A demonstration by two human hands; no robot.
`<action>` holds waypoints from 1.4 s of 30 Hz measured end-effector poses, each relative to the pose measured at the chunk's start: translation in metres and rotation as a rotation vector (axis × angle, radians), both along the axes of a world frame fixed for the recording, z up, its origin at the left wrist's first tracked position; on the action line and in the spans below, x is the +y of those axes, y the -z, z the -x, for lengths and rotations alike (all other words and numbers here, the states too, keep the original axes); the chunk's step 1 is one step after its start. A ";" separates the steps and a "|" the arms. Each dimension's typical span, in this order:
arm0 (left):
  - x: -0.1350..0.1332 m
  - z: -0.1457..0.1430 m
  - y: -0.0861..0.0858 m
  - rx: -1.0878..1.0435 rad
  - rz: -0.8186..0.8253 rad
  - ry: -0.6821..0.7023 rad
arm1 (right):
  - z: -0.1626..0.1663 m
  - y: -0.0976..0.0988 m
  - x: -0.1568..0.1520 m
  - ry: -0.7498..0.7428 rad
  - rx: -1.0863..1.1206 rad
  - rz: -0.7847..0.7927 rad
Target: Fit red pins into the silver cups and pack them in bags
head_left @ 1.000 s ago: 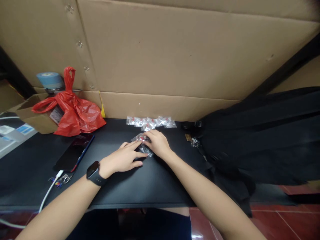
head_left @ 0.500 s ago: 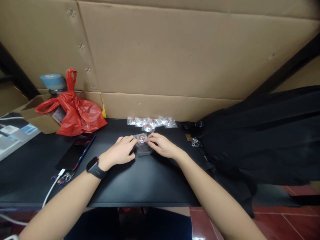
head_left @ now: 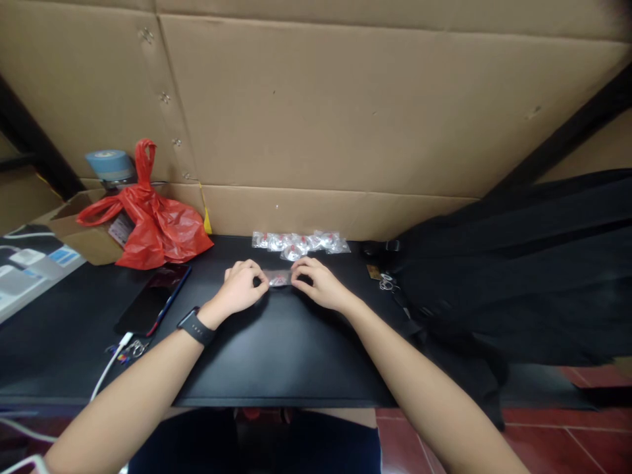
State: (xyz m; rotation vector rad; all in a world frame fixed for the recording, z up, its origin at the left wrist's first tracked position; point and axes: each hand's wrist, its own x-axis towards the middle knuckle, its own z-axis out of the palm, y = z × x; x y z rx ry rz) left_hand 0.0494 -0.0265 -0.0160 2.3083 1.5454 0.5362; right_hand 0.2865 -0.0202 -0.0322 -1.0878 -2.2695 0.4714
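Note:
A small clear plastic packet [head_left: 280,279] with a red mark and a shiny round item inside lies between my hands, just above or on the black tabletop [head_left: 276,355]. My left hand [head_left: 243,287], with a dark watch [head_left: 196,326] on its wrist, pinches the packet's left end between thumb and fingers. On the opposite end, the thumb and fingers of my right hand [head_left: 316,282] are closed in the same way. Beyond them, against the cardboard, several similar packets [head_left: 293,251] lie in a loose row with silvery discs and red marks.
To the left are a red plastic bag [head_left: 160,227], a blue-lidded jar [head_left: 109,164], a phone [head_left: 154,299], a white cable [head_left: 106,372] and keys [head_left: 135,349]. On the right, a black cloth item [head_left: 523,276] lies beside some rings [head_left: 388,282]. A cardboard wall [head_left: 320,105] closes off the back.
Both hands now pinch the packet by its two ends; the fingers were flatter around it before. The packet's folded near part has straightened into a flat strip.

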 end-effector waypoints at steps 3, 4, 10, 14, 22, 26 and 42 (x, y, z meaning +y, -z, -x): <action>0.000 -0.001 0.000 -0.017 0.064 -0.028 | 0.005 0.002 -0.002 0.050 0.022 0.036; 0.000 -0.002 0.002 -0.010 0.056 -0.030 | 0.007 0.004 -0.002 0.076 0.012 0.039; -0.006 -0.006 0.006 0.085 -0.122 -0.040 | 0.018 0.007 -0.006 0.231 -0.059 -0.036; -0.010 -0.005 -0.001 0.032 -0.155 0.115 | 0.019 -0.003 -0.014 0.039 -0.094 -0.071; -0.008 -0.002 0.003 0.041 -0.138 0.139 | 0.018 -0.002 -0.014 0.052 -0.093 0.038; -0.003 -0.001 0.005 -0.072 -0.028 0.047 | 0.014 -0.004 -0.012 0.090 0.056 0.148; -0.002 -0.006 0.008 -0.242 0.099 0.066 | 0.001 0.004 0.000 0.167 0.193 0.290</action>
